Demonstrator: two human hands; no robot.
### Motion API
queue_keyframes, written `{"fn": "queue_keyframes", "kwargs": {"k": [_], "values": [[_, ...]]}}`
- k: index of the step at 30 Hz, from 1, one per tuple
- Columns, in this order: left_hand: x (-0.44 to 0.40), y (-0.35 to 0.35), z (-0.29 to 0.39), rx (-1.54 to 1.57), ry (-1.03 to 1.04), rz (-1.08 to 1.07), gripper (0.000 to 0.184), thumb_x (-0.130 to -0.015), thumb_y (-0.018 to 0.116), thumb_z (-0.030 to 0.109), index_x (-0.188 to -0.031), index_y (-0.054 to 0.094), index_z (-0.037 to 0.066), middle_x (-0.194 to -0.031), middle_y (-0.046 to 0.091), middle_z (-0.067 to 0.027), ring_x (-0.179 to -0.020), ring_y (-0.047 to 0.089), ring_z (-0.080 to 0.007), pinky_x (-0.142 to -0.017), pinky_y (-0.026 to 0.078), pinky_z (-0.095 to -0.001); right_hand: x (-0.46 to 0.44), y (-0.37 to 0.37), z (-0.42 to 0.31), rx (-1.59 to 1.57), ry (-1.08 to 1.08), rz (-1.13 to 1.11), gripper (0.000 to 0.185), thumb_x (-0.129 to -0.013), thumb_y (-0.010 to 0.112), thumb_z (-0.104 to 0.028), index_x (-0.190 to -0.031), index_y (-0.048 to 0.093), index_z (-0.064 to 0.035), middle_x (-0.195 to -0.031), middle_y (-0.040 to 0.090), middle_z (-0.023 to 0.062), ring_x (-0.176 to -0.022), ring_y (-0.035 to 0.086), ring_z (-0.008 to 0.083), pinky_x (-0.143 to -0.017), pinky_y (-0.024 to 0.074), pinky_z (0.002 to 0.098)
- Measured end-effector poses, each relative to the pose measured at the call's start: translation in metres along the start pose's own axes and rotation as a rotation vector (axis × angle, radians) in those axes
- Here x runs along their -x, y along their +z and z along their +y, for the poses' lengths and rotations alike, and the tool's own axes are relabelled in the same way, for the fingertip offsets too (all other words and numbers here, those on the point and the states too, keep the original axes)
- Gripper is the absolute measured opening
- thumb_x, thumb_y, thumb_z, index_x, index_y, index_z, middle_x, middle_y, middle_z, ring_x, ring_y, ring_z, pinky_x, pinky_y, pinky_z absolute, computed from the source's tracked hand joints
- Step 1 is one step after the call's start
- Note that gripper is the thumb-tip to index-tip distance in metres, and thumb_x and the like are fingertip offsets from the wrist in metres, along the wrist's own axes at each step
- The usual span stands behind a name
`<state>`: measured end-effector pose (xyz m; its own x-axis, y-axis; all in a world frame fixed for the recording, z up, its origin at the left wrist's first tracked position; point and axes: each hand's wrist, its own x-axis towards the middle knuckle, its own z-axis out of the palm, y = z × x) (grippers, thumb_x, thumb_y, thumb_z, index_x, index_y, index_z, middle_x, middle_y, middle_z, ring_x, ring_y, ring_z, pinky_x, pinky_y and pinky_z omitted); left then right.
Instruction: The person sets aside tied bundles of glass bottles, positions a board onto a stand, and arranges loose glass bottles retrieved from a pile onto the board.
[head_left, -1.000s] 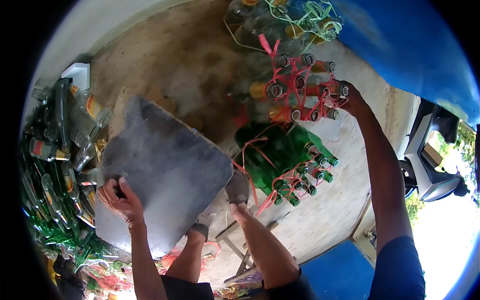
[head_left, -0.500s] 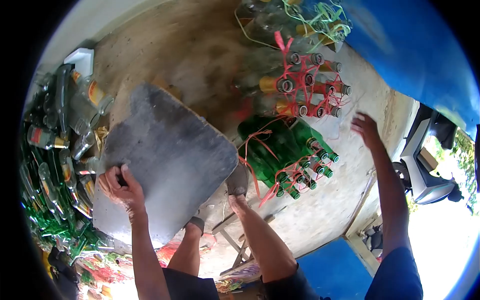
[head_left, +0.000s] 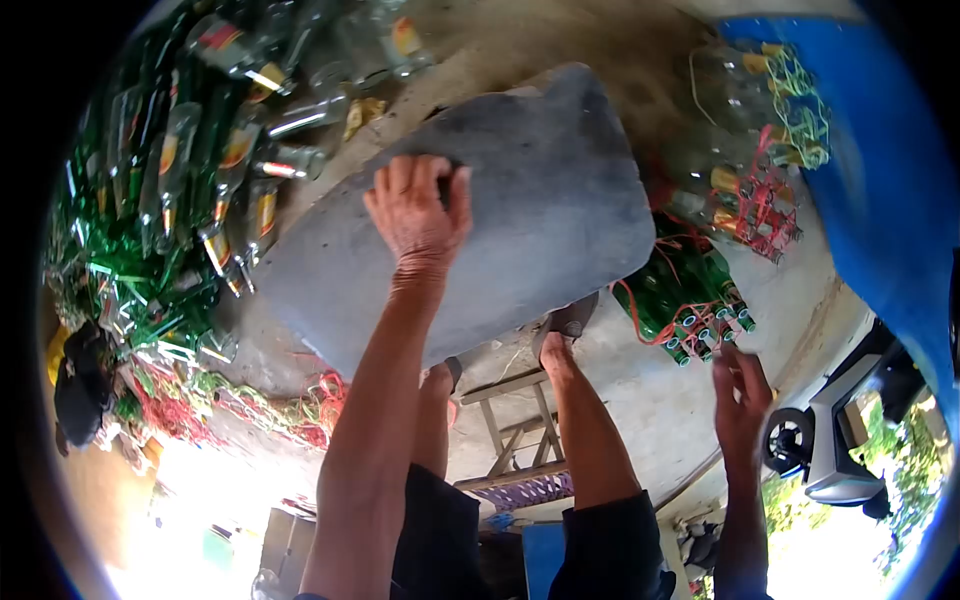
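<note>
A broad grey board (head_left: 540, 190) with worn edges lies in front of my legs. My left hand (head_left: 418, 212) is over it with curled fingers and the thumb apart at its side; whatever lies inside the fingers is hidden. At the lower right, my right hand (head_left: 740, 390) is raised with loosely bent fingers and nothing visible in it. Nearest to it is a bundle of green bottles (head_left: 690, 290) tied with red string, necks toward me. Behind that lies a bundle of clear bottles (head_left: 735, 205), also bound in red string.
A large heap of loose bottles (head_left: 175, 160) covers the left side. Tangled string (head_left: 200, 405) lies below it. A low wooden stool (head_left: 515, 425) stands between my legs. Green string (head_left: 797, 110) lies over bottles by a blue sheet (head_left: 880, 180). A motorbike (head_left: 840, 440) is at right.
My view has turned left, so the board and bottle bundles sit elsewhere in the picture. My left hand stays over the board. My right hand now appears closer to the green bottles.
</note>
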<state>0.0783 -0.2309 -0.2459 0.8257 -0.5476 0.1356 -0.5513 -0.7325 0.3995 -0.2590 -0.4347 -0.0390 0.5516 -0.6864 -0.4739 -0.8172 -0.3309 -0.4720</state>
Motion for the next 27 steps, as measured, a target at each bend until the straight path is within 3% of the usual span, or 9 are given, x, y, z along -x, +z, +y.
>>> {"fn": "queue_keyframes", "kwargs": {"k": [2,7,10,13,15,18,21,22,27], "values": [[0.000,-0.016,-0.009,0.101,0.002,-0.050,0.018,-0.086,0.079,0.024,-0.095,0.067,0.013,-0.099,0.063,-0.0072,-0.095,0.060,-0.0316,-0.082,0.044,-0.0453,-0.030,0.034,-0.033,-0.143,-0.028,-0.024,0.041,-0.101,0.068,-0.014,-0.139,0.059,-0.0015,-0.127,0.061,0.0135,-0.112,0.062,0.0217,-0.087,0.0549,0.0352],[0.036,-0.095,-0.053,0.219,-0.155,0.105,0.032,-0.080,0.082,0.012,-0.109,0.069,0.007,-0.107,0.065,-0.0110,-0.107,0.061,-0.0317,-0.092,0.049,-0.0455,-0.089,0.096,-0.048,-0.071,0.019,0.083,0.070,-0.096,0.076,-0.036,-0.149,0.048,-0.0014,-0.143,0.051,0.0203,-0.130,0.055,0.0314,-0.103,0.0491,0.0462],[0.082,-0.141,-0.120,0.015,-0.417,0.183,0.052,-0.081,0.085,0.018,-0.124,0.062,0.002,-0.118,0.060,-0.0175,-0.109,0.059,-0.0341,-0.096,0.050,-0.0443,-0.119,0.122,-0.037,0.115,-0.036,0.186,0.078,-0.092,0.079,-0.042,-0.150,0.047,-0.0011,-0.135,0.058,0.0213,-0.129,0.058,0.0341,-0.103,0.0491,0.0466],[0.143,-0.154,-0.176,0.046,-0.846,0.256,0.072,-0.087,0.085,0.038,-0.140,0.054,-0.001,-0.125,0.056,-0.0189,-0.113,0.060,-0.0340,-0.101,0.050,-0.0439,-0.163,0.145,0.023,-0.087,0.011,0.082,0.083,-0.090,0.079,-0.045,-0.152,0.045,-0.0016,-0.123,0.066,0.0217,-0.125,0.063,0.0360,-0.104,0.0489,0.0458],[0.170,-0.146,-0.200,0.589,-1.104,0.257,0.058,-0.088,0.085,0.043,-0.120,0.062,0.001,-0.099,0.059,-0.0060,-0.091,0.059,-0.0190,-0.083,0.050,-0.0337,-0.174,0.144,0.004,-0.062,0.005,0.029,0.066,-0.092,0.076,-0.051,-0.133,0.061,-0.0015,-0.105,0.072,0.0144,-0.105,0.067,0.0255,-0.094,0.0503,0.0394],[0.186,-0.138,-0.212,0.894,-1.093,-0.044,0.043,-0.089,0.086,0.041,-0.090,0.057,0.009,-0.079,0.042,0.0063,-0.073,0.041,-0.0078,-0.065,0.036,-0.0279,-0.186,0.135,-0.050,-0.034,0.105,-0.117,0.054,-0.094,0.072,-0.054,-0.104,0.070,-0.0015,-0.094,0.067,0.0056,-0.087,0.056,0.0152,-0.081,0.0476,0.0350],[0.193,-0.120,-0.200,0.976,-1.161,0.076,0.051,-0.090,0.085,0.036,-0.077,0.040,0.017,-0.077,0.029,0.0089,-0.070,0.027,-0.0060,-0.061,0.024,-0.0292,-0.199,0.143,-0.052,-0.112,0.173,-0.073,0.053,-0.095,0.072,-0.053,-0.105,0.070,-0.0015,-0.091,0.066,0.0050,-0.086,0.057,0.0174,-0.080,0.0475,0.0359],[0.195,-0.122,-0.199,1.037,-1.322,0.074,0.051,-0.090,0.085,0.032,-0.077,0.038,0.019,-0.077,0.028,0.0092,-0.070,0.027,-0.0060,-0.060,0.025,-0.0297,-0.201,0.145,-0.053,-0.125,0.125,-0.036,0.054,-0.095,0.071,-0.054,-0.104,0.069,-0.0014,-0.090,0.065,0.0050,-0.085,0.056,0.0179,-0.080,0.0472,0.0362],[0.199,-0.120,-0.186,1.258,-1.347,0.163,0.033,-0.088,0.087,0.027,-0.085,0.055,0.018,-0.084,0.048,0.0084,-0.079,0.043,-0.0052,-0.068,0.037,-0.0266,-0.231,0.146,-0.048,-0.047,0.128,-0.069,0.062,-0.094,0.067,-0.062,-0.098,0.067,-0.0001,-0.091,0.063,0.0063,-0.086,0.055,0.0199,-0.080,0.0458,0.0377]]}}
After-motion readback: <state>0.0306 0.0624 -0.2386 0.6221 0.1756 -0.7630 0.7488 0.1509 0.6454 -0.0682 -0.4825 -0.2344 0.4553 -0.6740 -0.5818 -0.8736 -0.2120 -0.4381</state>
